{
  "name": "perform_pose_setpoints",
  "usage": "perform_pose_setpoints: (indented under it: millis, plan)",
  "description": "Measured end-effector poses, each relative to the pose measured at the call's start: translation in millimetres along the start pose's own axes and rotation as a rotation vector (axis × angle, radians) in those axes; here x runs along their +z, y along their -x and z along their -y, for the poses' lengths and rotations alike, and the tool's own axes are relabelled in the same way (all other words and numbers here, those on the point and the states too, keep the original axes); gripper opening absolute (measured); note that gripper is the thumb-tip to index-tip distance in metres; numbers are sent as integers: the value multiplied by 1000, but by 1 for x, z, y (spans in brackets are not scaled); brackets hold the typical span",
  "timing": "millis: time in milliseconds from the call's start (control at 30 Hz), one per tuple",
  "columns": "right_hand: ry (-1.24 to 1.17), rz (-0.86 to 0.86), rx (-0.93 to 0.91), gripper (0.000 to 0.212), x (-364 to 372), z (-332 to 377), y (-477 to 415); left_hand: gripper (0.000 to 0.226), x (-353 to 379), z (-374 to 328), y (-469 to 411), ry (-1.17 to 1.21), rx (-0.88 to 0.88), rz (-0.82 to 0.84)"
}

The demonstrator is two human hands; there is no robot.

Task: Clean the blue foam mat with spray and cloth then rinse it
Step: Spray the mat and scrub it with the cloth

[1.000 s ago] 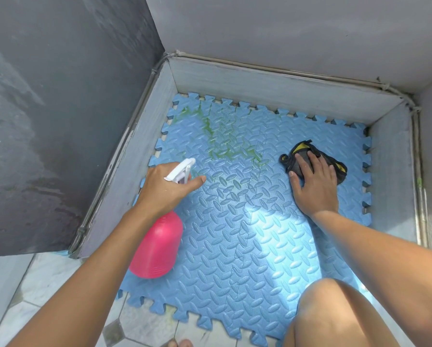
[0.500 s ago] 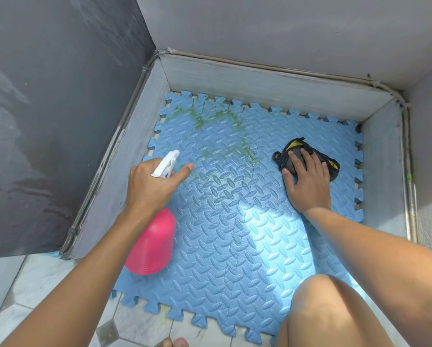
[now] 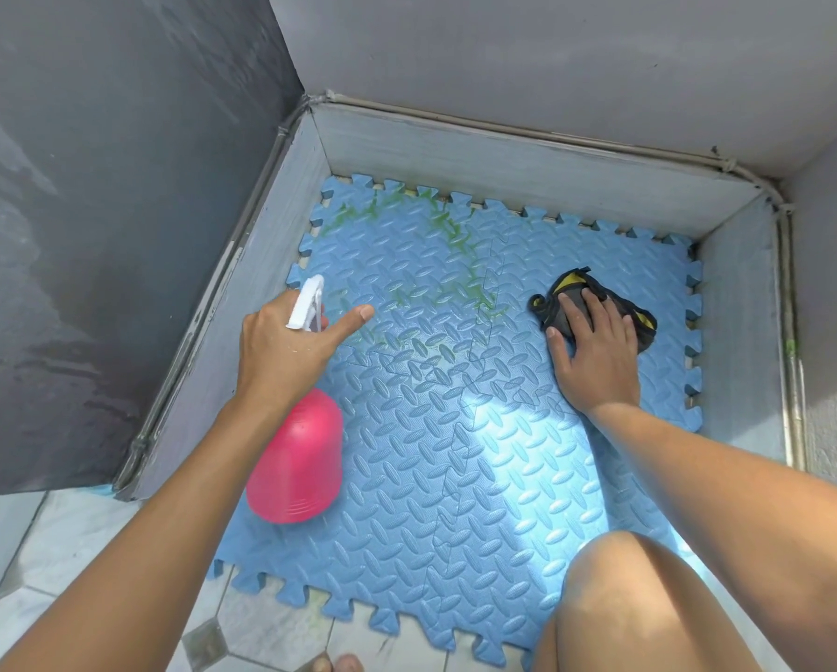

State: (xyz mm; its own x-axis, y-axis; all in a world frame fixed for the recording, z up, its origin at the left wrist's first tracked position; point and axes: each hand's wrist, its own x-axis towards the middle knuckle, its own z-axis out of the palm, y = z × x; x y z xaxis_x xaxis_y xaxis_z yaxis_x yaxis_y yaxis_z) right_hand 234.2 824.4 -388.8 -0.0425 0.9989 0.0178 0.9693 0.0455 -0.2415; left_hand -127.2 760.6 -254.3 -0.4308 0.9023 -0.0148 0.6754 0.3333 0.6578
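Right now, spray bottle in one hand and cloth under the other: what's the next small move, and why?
Probably spray the green streaks. The left hand grips the pink spray bottle with its white nozzle pointing toward them at the far side of the blue mat, while the right hand rests flat on the cloth, off to the right of the streaks.

The left grip point(image 3: 280, 354), holding the pink spray bottle point(image 3: 297, 458), has drifted left toward the side edge of the blue foam mat point(image 3: 455, 453); the white nozzle point(image 3: 305, 303) above the grip now stands steeper, closer to that edge.
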Motion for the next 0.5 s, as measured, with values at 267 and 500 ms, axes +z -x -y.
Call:
perform_pose_setpoints:
  millis: [267, 500]
  plan:
    - [5, 4, 1, 54, 1, -1, 0, 71, 2, -6, 0, 13, -64, 1]
    - [7, -17, -3, 54, 1, -1, 0, 70, 17, -16, 4, 41, 53, 135]
